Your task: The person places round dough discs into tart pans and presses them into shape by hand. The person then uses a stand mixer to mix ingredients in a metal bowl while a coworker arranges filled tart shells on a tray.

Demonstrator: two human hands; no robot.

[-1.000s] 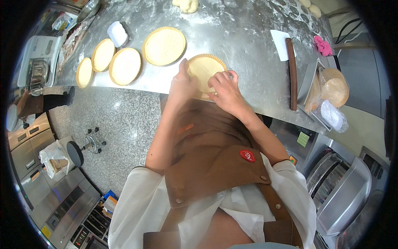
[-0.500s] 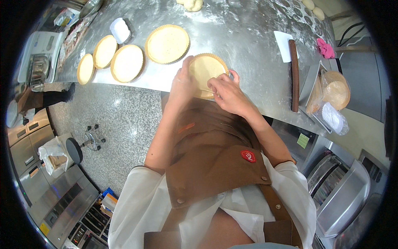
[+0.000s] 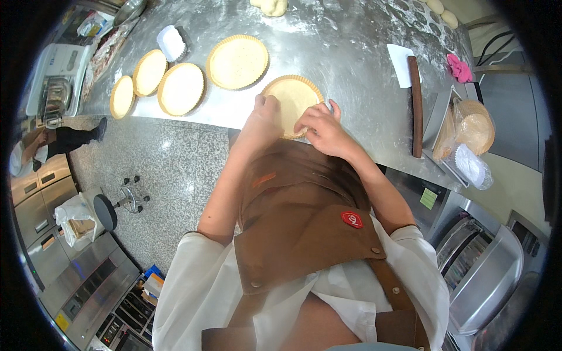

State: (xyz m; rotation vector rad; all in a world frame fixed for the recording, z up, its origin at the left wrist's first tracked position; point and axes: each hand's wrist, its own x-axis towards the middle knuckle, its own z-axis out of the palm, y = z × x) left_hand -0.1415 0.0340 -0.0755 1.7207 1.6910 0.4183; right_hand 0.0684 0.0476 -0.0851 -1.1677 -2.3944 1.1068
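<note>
Right in front of me, at the table's near edge, lies a round fluted tart pan lined with pale dough [image 3: 295, 93]. My left hand [image 3: 264, 120] is at its left rim, fingers curled over the edge and onto the dough. From the right, my right hand [image 3: 323, 130] grips the near right rim, its fingertips bent inward against the dough wall. The rim under both hands is partly hidden. Beside it on the left stands a larger dough-lined tart pan [image 3: 237, 62]. Three smaller lined pans, among them a tart pan [image 3: 180, 89], stand farther left.
White fluted paper cups [image 3: 170, 43] sit behind the small pans. A lump of dough [image 3: 270, 6] lies at the far side. To the right are a brown rolling pin [image 3: 415, 105], a white scraper [image 3: 400, 63] and a pink cloth [image 3: 459, 68]. Flour dusts the metal table [image 3: 345, 52].
My left hand has slid down and slightly back along the left rim, baring more of the pan's upper left edge. My right hand has barely shifted at the right rim.
</note>
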